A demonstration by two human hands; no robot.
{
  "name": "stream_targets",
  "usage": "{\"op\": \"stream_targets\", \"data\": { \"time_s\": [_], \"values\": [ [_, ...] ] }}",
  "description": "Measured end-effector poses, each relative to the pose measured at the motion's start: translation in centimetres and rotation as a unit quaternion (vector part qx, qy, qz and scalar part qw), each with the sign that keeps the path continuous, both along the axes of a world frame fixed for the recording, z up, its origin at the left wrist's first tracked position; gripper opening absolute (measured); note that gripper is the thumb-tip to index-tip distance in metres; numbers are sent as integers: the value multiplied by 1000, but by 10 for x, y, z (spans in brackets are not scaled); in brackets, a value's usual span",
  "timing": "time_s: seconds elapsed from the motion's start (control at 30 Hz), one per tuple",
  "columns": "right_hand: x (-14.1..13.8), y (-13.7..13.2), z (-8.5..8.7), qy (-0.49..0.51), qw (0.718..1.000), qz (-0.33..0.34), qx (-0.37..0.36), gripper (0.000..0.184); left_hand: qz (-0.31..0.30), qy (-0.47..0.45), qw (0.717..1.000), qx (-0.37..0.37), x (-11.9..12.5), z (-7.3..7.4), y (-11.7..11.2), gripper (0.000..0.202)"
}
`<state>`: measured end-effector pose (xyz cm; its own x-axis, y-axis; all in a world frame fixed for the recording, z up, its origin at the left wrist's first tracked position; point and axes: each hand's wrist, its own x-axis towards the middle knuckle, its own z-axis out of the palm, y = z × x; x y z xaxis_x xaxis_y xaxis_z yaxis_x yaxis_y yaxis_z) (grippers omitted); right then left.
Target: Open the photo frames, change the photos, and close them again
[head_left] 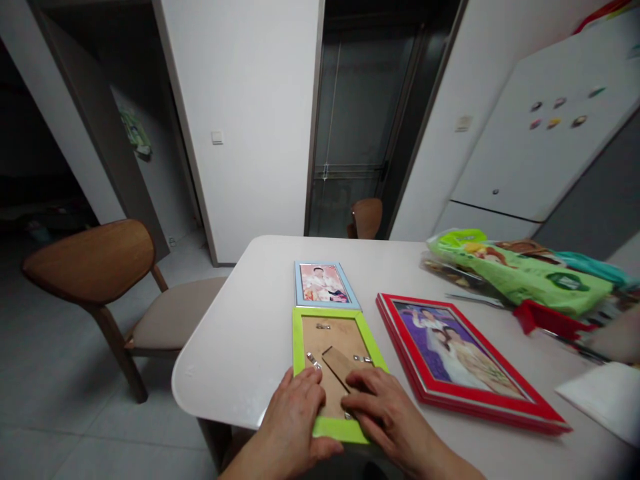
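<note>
A green photo frame lies face down on the white table, its brown backing board showing metal turn clips and a stand leg. My left hand grips the frame's lower left side, fingers over the rim and onto the board, thumb near the bottom edge. Across the lower right rim, my right hand is closed, with bent fingertips on the board by the stand leg and a bottom clip. Just beyond lies a light blue photo frame, picture side up. To the right, a red photo frame appears stacked on another.
Green packaging bags and a red plastic item crowd the table's right side, near white paper. Another person's blurred arm shows at the right edge. A wooden chair stands left of the table.
</note>
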<state>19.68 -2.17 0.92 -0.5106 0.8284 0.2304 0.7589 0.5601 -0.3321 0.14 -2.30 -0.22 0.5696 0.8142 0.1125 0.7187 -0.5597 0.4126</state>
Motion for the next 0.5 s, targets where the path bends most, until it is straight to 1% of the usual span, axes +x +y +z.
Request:
{"op": "stream_targets", "data": {
  "time_s": [0.03, 0.13, 0.3, 0.4, 0.5],
  "values": [
    [-2, -3, 2, -5, 1000, 15, -6, 24, -1, 0, 1000, 1, 0, 0, 0, 51],
    [-5, -8, 6, -10, 1000, 28, -8, 26, -6, 3, 1000, 0, 0, -2, 1, 46],
    [1, -13, 10, -2, 998, 56, 1, 27, 1, -8, 1000, 0, 0, -5, 0, 47],
    [0, -9, 10, -8, 999, 52, -10, 25, -2, -18, 1000, -2, -2, -5, -1, 45],
    [-7, 0, 9, -21, 999, 38, -27, 21, -10, -27, 1000, -4, -5, -5, -2, 43]
  ]
}}
